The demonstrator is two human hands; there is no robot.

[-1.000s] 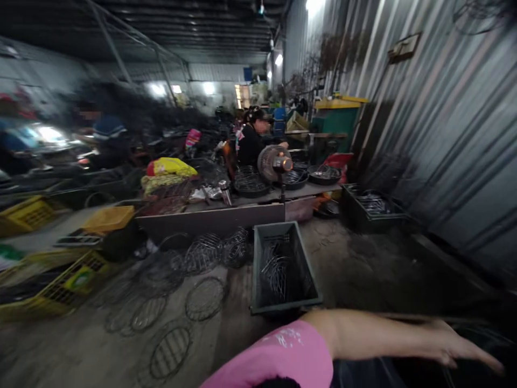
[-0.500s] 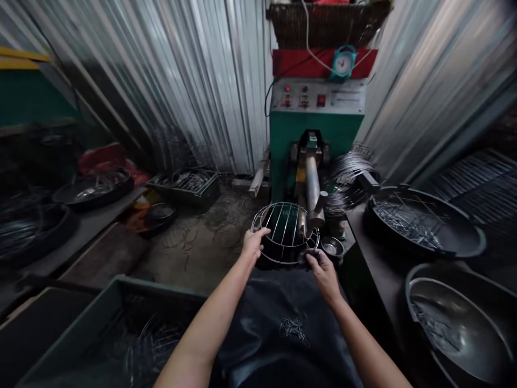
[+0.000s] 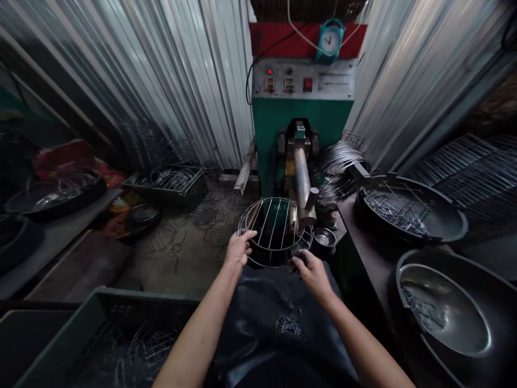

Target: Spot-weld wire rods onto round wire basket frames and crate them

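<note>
A round wire cage (image 3: 273, 230) with parallel bars sits at the front of a green welding machine (image 3: 302, 116), under its metal arm (image 3: 302, 183). My left hand (image 3: 238, 249) grips the cage's left rim, fingers curled over the wire. My right hand (image 3: 307, 267) pinches the lower right rim. A dark apron (image 3: 278, 323) covers my lap, with a small bundle of short wires (image 3: 291, 323) lying on it.
Two dark basins (image 3: 412, 213) (image 3: 448, 307) with wire pieces stand on a bench at right. A grey crate (image 3: 117, 345) of wire parts is at lower left. Another crate (image 3: 169, 180) and more basins (image 3: 52, 191) lie along the left. Corrugated metal walls stand behind.
The view swung from the open workshop to the machine, then shifted slightly. Both hands stay on the wire cage, which now sits a little lower left in view.
</note>
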